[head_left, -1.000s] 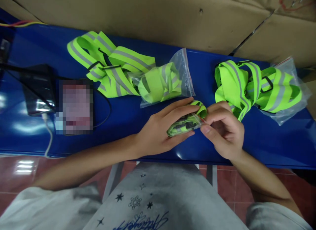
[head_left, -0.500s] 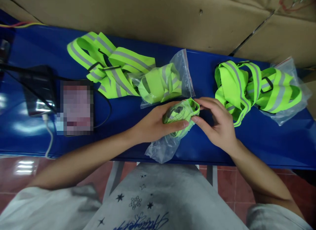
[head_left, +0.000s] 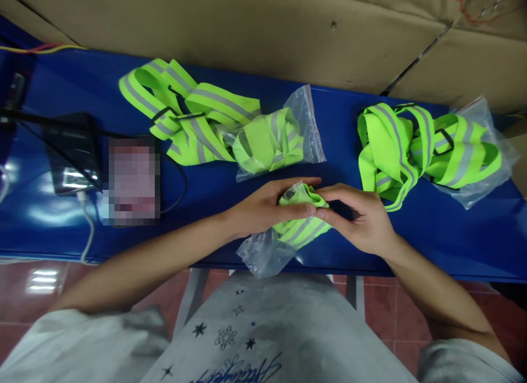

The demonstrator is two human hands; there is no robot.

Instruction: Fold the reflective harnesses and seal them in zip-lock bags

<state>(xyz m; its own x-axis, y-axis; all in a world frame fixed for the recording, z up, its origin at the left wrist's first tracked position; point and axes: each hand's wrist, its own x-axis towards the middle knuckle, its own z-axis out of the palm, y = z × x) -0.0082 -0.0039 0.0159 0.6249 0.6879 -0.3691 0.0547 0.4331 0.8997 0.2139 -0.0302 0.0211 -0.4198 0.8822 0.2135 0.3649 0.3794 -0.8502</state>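
A folded neon-green reflective strap (head_left: 302, 232) with grey stripes is between my hands, close to the table's front edge. It sits partly in a clear plastic bag (head_left: 264, 255), whose loose end hangs toward me. My left hand (head_left: 261, 208) is wrapped round the bundle from the left, thumb across its near face. From the right, my right hand (head_left: 366, 221) pinches the strap's edge between thumb and fingers, close to the left thumb tip. The left fingers are partly hidden behind the bundle.
Behind my hands, a loose reflective strap (head_left: 206, 100) reaches a bagged one (head_left: 267, 141). Another strap pile (head_left: 395, 147) lies partly over a clear bag at the right. A black device (head_left: 72, 152) with cables and a blurred-out object (head_left: 134, 180) occupy the blue table's (head_left: 337, 125) left side.
Both hands have dipped slightly toward me. The bundle has turned, so more striped strap shows on its near side, and the open loop at its top right is now mostly covered.
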